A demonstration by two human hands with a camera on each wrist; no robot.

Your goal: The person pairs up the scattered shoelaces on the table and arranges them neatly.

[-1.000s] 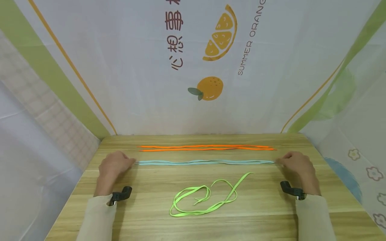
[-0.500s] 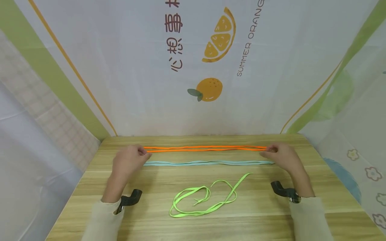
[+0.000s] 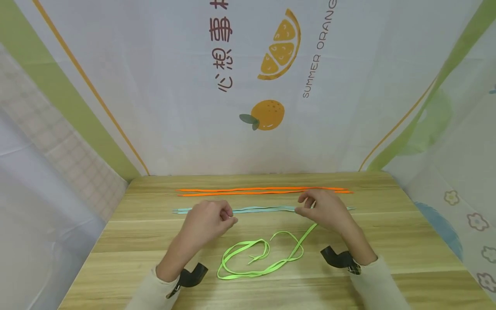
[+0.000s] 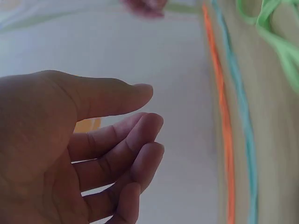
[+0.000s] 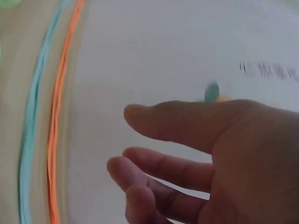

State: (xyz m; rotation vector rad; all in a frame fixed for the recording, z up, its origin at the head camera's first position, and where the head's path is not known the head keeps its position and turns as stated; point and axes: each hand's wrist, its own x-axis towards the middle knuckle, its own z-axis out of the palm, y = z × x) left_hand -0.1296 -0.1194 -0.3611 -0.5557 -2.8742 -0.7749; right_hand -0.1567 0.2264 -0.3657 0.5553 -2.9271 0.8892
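Note:
Two orange shoelaces (image 3: 240,193) lie stretched side by side along the back of the table. In front of them, the light blue shoelaces (image 3: 263,209) run parallel, partly covered by both hands in the head view. A lime green shoelace (image 3: 271,269) lies in loose loops nearer the front. My left hand (image 3: 209,219) hovers left of the green loops, fingers loosely bent and holding nothing. My right hand (image 3: 325,211) hangs over the right part of the blue laces, overlapping one end of the green lace. Its thumb and fingers (image 5: 135,163) stand apart with nothing between them.
The wooden table (image 3: 128,267) meets a white printed cloth (image 3: 186,129) at its back edge. More cloth hangs at the left and right sides. Each wrist wears a black camera mount (image 3: 193,275).
Both hands have left the ends of the blue laces, risen, and moved inward and toward the green lace. The laces look unmoved.

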